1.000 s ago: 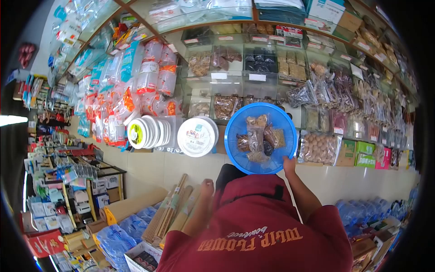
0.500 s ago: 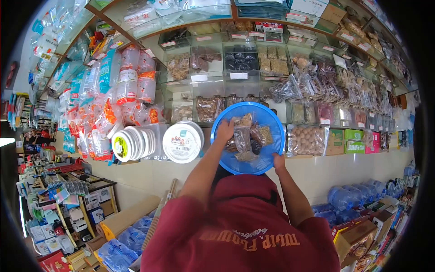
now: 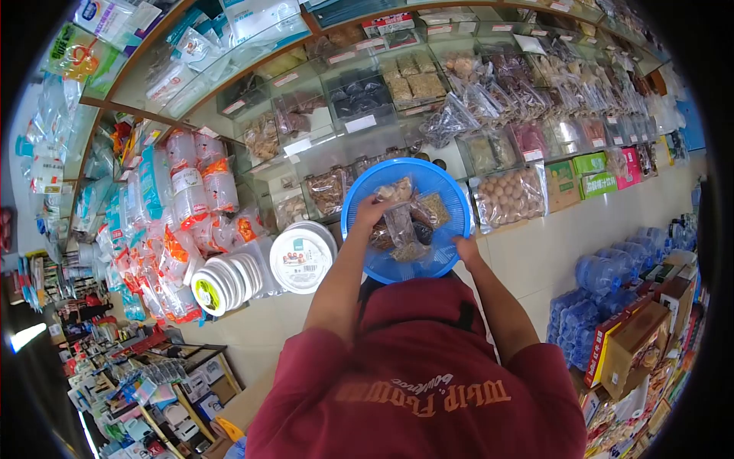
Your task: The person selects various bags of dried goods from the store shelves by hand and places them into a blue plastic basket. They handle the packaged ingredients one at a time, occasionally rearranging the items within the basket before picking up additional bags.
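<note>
A round blue plastic basket [image 3: 451, 252] is held in front of my body, with several clear bags of dried goods inside. My right hand [image 3: 465, 248] grips its rim at the right. Inside the basket's left part, my left hand [image 3: 370, 211] has its fingers closed at the top of a clear bag [image 3: 399, 226]. A bag of small pale grains [image 3: 434, 208] lies to the right of that bag, and dark items sit beneath it. White round tubs [image 3: 303, 258] stand left of the basket.
Glass shelf bins with dried goods [image 3: 414, 79] rise ahead. Wrapped plastic cups [image 3: 188, 197] are stacked at the left. A bag of round brown items [image 3: 510, 197] lies right of the basket. Large water bottles [image 3: 599, 271] and cardboard boxes [image 3: 634, 356] stand at the lower right.
The view has turned, so the shelves appear tilted and shifted left. The basket remains between my hands, and the bag at my left hand has shifted slightly within it.
</note>
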A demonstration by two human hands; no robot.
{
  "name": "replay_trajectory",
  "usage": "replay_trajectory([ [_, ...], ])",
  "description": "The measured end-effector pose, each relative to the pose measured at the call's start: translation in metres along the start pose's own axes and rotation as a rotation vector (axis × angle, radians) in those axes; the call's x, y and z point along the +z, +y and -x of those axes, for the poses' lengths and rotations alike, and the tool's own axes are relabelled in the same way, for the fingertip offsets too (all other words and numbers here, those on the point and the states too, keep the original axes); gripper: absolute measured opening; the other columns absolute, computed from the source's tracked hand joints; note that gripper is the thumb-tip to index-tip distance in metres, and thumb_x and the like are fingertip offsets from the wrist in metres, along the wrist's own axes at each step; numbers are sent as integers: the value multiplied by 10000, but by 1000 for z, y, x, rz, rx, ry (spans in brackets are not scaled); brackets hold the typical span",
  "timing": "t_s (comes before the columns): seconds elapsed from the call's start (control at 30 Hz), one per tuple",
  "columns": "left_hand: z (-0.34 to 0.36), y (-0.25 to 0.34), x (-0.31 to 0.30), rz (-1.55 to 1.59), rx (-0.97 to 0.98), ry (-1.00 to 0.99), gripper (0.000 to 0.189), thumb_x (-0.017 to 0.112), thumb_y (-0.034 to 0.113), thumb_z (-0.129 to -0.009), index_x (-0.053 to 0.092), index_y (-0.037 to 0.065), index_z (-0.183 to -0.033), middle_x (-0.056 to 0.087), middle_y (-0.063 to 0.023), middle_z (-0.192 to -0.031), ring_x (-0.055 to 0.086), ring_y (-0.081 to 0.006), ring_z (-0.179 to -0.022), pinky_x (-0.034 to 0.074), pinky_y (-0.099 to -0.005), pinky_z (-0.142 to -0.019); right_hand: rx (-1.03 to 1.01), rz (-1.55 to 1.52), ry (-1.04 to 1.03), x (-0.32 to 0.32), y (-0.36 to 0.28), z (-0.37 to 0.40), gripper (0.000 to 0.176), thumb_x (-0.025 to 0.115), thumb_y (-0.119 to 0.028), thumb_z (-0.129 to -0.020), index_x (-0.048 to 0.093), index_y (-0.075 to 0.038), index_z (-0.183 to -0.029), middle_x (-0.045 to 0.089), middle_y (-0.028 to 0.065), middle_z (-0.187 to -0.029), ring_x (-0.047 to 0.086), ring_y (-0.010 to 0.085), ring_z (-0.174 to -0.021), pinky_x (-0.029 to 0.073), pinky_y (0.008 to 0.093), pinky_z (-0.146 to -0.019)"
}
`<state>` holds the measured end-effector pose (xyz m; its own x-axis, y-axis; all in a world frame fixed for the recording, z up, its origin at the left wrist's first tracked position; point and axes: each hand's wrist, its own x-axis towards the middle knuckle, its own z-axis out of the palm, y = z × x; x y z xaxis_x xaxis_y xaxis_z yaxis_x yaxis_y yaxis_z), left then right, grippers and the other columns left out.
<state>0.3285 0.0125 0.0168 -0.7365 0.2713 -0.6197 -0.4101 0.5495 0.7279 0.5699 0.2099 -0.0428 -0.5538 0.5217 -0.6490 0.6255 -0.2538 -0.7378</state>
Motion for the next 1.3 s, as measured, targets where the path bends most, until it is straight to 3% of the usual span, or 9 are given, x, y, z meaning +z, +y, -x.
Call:
replay_trajectory([
  [0.27, 5, -9, -12, -255, 296, 130, 412, 695, 335, -740, 608, -22, -929, 625, -147, -826, 609, -221, -782, 453, -322, -671, 111, 27, -17, -5, -19, 11, 282, 549, -180, -761, 628, 11, -953, 645, 114, -840, 608, 222, -755, 473, 347, -696],
  [0.37, 33, -6, -34, 41, 182, 106, 321, 639, 294, -826, 603, 6, -964, 628, -112, -835, 621, -190, -819, 476, -287, -693, -7, -5, -4, -4, -2, 2, 244, 540, -148, -771, 598, -11, -964, 615, 83, -795, 582, 196, -658, 468, 325, -562],
  [0.43, 65, -3, -44, 758, 68, -37, 262, 538, 238, -911, 558, 26, -1064, 628, -86, -933, 618, -173, -862, 502, -297, -716, 5, 20, -16, -6, 2, -2, 247, 535, -147, -772, 603, -14, -969, 616, 81, -798, 580, 192, -661, 464, 324, -571],
  [0.67, 116, -20, -88, 987, 129, -102, 356, 382, 276, -971, 462, 13, -1197, 575, -103, -1129, 582, -200, -999, 497, -363, -812, 70, -5, -3, -9, 4, -2, 237, 533, -165, -764, 619, -37, -944, 602, 56, -762, 547, 159, -611, 427, 307, -512],
  [0.8, 120, -28, -113, 1139, 159, -68, 405, 367, 295, -972, 421, 20, -1265, 552, -95, -1174, 558, -203, -1048, 493, -370, -827, -3, -15, 23, -6, -2, 3, 221, 538, -182, -756, 619, -56, -919, 566, 28, -681, 500, 134, -522, 352, 287, -412],
  [0.9, 104, -40, -138, 1174, 182, 16, 416, 359, 304, -972, 415, 28, -1278, 545, -92, -1190, 550, -199, -1061, 495, -371, -833, 129, 41, -10, -8, -11, 7, 331, 569, -179, -745, 604, -27, -1037, 612, 68, -819, 537, 165, -623, 429, 305, -515],
  [0.97, 88, -41, -158, 1261, 205, 40, 350, 402, 285, -964, 468, 21, -1183, 562, -91, -1130, 564, -198, -1023, 495, -371, -841, 131, 6, 83, -4, -15, 10, 181, 556, -236, -741, 592, -87, -838, 546, 21, -653, 494, 135, -494, 334, 293, -377],
  [1.07, 61, -39, -187, 1281, 247, 187, 191, 508, 220, -929, 487, 32, -958, 567, -63, -931, 578, -170, -897, 495, -373, -835, 150, 28, 145, 1, -26, 19, 176, 559, -252, -734, 576, -101, -822, 536, 16, -636, 486, 143, -461, 318, 294, -352],
  [1.3, 2, -34, -240, 1075, 297, 219, 253, 527, 234, -923, 458, 63, -1097, 571, -89, -1090, 570, -213, -1011, 458, -395, -879, 246, 52, 126, -1, -24, 19, 248, 558, -272, -722, 579, -110, -908, 574, 28, -697, 535, 168, -535, 368, 315, -399],
])
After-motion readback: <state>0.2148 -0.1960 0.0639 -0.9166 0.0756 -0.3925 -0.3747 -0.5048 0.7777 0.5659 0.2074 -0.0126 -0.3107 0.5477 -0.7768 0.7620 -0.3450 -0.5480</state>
